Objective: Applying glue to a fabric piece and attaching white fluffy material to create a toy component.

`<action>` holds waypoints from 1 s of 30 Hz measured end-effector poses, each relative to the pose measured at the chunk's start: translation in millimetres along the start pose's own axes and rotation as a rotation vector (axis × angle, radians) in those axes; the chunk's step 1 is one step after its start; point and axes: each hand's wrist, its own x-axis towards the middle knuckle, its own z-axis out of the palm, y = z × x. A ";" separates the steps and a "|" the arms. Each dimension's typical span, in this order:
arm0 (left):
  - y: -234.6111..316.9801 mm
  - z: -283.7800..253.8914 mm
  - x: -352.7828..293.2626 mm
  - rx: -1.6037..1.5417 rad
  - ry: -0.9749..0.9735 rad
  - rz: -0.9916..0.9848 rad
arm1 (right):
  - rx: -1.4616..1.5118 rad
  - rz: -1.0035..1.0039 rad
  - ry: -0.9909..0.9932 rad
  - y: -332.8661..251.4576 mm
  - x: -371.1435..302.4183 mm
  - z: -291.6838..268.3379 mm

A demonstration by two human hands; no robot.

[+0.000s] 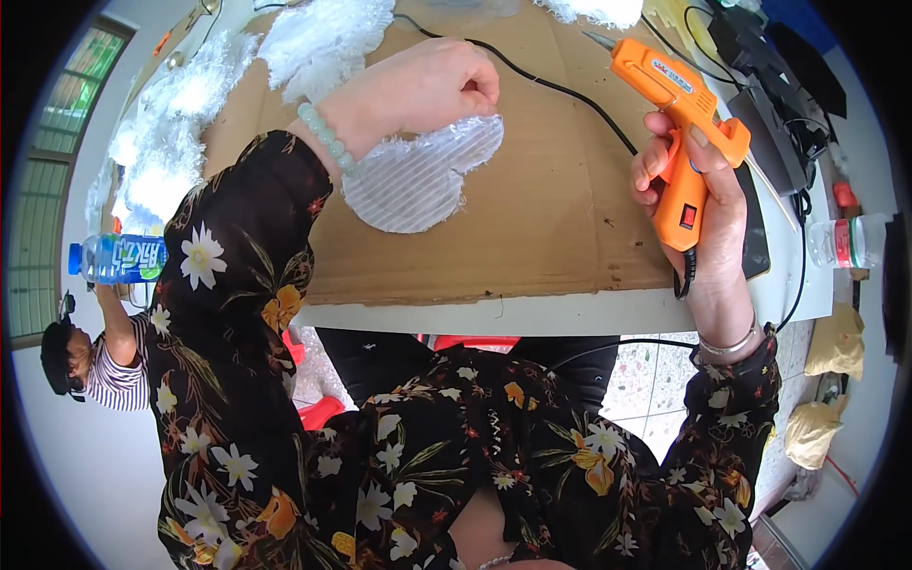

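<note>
My right hand [711, 195] is wrapped round the handle of an orange hot glue gun [669, 87], whose metal nozzle points away to the upper left. A black cord runs from the bottom of its handle. My left hand [456, 81] is closed, its fingertips pinching the upper right edge of a white, faintly striped piece of fabric [404, 190]. The piece is roughly heart-shaped with frayed edges and lies over brown cardboard [532, 242]. My left wrist and fingers partly hide its upper edge.
Fluffy white fibre [176, 123] is heaped at the far left, with another clump [318, 43] at the back. A black cable [560, 81] crosses the cardboard. Water bottles show at the left [119, 258] and right [847, 243]. Another person [104, 356] is at the left.
</note>
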 end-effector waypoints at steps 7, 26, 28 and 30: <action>-12.4 15.2 -13.6 -0.011 0.187 0.427 | -0.051 0.006 0.016 3.1 -0.4 -2.7; -21.5 3.7 -57.7 0.078 0.228 0.459 | -0.160 0.080 0.079 4.8 3.7 23.4; -20.1 4.8 -60.6 0.040 0.248 0.429 | -0.078 0.048 0.013 12.8 10.2 32.5; -20.3 7.3 -63.9 0.005 0.271 0.396 | -0.067 0.035 -0.045 22.7 18.0 38.2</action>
